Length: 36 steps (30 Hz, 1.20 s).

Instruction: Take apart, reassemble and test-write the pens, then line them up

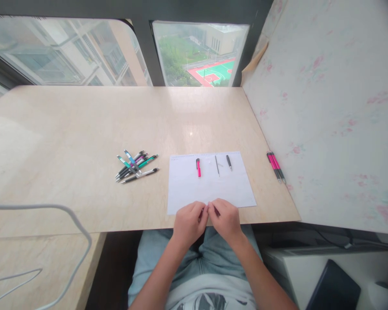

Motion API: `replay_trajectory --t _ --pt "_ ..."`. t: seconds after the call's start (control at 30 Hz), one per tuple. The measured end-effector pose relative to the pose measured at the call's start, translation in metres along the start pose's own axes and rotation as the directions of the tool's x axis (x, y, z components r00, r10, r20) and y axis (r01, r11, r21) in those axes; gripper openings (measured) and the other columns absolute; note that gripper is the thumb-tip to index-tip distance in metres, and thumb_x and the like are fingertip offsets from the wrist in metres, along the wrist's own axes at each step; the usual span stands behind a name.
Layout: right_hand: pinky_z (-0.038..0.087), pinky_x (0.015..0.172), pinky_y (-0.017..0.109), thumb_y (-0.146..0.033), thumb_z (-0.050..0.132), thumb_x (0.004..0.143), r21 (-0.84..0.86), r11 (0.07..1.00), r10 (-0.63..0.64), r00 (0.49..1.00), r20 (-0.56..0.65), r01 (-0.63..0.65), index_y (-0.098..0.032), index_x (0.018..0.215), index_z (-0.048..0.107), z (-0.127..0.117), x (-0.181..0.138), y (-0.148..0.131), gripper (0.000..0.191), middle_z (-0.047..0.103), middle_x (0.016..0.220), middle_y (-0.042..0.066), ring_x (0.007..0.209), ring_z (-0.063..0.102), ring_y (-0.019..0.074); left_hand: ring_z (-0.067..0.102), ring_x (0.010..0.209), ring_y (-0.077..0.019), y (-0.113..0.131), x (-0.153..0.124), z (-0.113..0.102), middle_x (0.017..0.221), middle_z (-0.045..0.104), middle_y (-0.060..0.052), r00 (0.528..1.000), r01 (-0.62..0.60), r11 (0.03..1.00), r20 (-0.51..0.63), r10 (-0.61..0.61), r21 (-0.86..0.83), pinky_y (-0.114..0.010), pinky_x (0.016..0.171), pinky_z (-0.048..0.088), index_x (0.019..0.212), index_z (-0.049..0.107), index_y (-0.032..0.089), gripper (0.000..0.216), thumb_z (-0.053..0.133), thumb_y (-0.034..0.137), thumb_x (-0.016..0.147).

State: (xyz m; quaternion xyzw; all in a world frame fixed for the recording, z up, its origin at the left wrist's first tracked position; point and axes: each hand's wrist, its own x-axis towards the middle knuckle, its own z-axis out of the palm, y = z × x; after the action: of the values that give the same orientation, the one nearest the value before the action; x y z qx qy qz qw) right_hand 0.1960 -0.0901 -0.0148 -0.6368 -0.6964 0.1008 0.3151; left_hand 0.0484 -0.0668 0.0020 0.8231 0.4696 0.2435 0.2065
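- Pale blue jeans, creased, below the near edge of the tabletop
- White shirt with a black-and-grey print across the front
- Left hand and right hand bare

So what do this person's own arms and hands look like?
The left hand and right hand are ungloved; the forearms are bare, no watch showing, any sleeves out of view. Worn: a white top with dark print, light-blue jeans.

The pen barrel is pink, the paper white, the tabletop beige, the wall pink-flowered.
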Motion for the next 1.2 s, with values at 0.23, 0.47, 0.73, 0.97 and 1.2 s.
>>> replay_trajectory --t 0.23,0.47,0.73,0.97,1.2 --pt "0.033 0.059 0.030 -0.022 0.045 0.095 0.009 1.000 -0.006 1.000 -0.007 0.006 -0.022 0.062 0.053 0.0008 0.0004 0.0007 0.034 0.056 0.060 0.001 0.059 0.050 0.0153 0.048 0.056 -0.0132 0.0002 -0.0009 0.0007 0.062 0.056 0.000 1.000 0.010 0.999 0.001 -0.010 0.035 -0.026 0.056 0.034 0.070 0.051 0.021 0.029 0.043 0.026 0.097" --pt "0.034 0.060 0.030 -0.022 0.044 0.096 0.023 1.000 0.000 1.000 -0.005 0.001 -0.023 0.062 0.053 -0.0009 0.0003 0.0003 0.035 0.056 0.060 0.001 0.059 0.050 0.0154 0.049 0.058 -0.0138 0.0004 -0.0011 0.0022 0.064 0.058 -0.001 1.000 0.006 0.997 0.012 -0.007 0.078 -0.028 0.057 0.033 0.072 0.054 0.021 0.028 0.042 0.025 0.097" --pt "0.036 0.061 0.030 -0.023 0.043 0.097 0.040 0.999 0.000 0.999 0.033 -0.001 -0.023 0.064 0.053 -0.0042 0.0008 0.0001 0.034 0.058 0.062 0.001 0.061 0.052 0.0157 0.048 0.058 -0.0133 0.0003 -0.0009 0.0000 0.065 0.056 0.000 0.999 0.008 0.999 0.040 -0.009 0.034 -0.026 0.057 0.035 0.071 0.051 0.021 0.029 0.042 0.026 0.098" --pt "0.037 0.062 0.030 -0.023 0.042 0.098 0.051 0.999 0.010 0.998 0.062 -0.013 -0.022 0.066 0.056 -0.0044 0.0008 0.0011 0.035 0.059 0.063 0.002 0.064 0.053 0.0165 0.048 0.058 -0.0132 0.0002 0.0000 -0.0004 0.066 0.057 0.000 0.997 0.025 0.999 0.069 -0.026 0.021 -0.026 0.057 0.035 0.071 0.053 0.021 0.028 0.042 0.026 0.097" --pt "0.036 0.063 0.029 -0.025 0.041 0.098 0.146 0.988 0.045 0.996 0.081 -0.056 -0.023 0.066 0.054 -0.0088 0.0020 0.0005 0.035 0.057 0.064 0.002 0.064 0.052 0.0164 0.055 0.063 -0.0136 0.0026 0.0031 -0.0077 0.070 0.062 -0.001 0.989 0.109 0.990 0.114 -0.099 -0.087 -0.026 0.060 0.040 0.079 0.059 0.021 0.025 0.044 0.028 0.097"
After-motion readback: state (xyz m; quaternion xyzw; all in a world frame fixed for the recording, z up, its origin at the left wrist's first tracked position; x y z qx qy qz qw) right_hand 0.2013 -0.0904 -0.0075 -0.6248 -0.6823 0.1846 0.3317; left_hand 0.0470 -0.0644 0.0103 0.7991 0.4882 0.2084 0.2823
